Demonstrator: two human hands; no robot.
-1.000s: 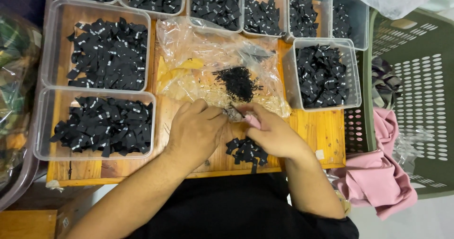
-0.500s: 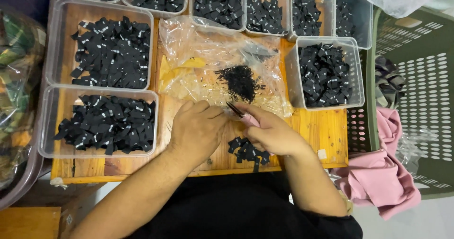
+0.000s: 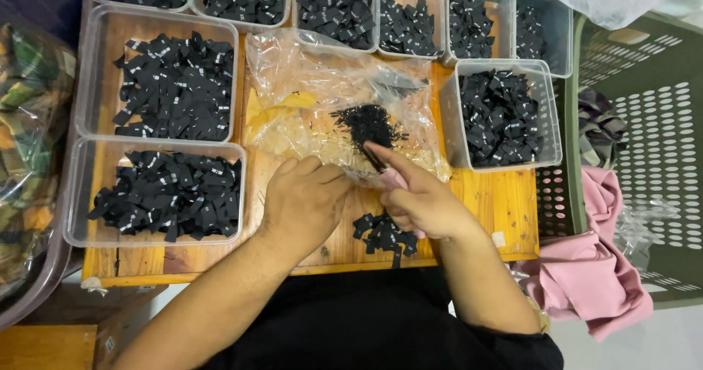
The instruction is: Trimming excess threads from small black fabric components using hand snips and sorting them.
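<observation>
Both bare forearms reach forward from the lower edge of the view and angle in toward each other. The left hand (image 3: 304,198) lies knuckles up, its fingers curled under into a loose fist. The right hand (image 3: 421,202) sits just beside it, almost touching, with the index finger stretched forward and the other fingers folded in. The wrists stay low and fairly straight.
</observation>
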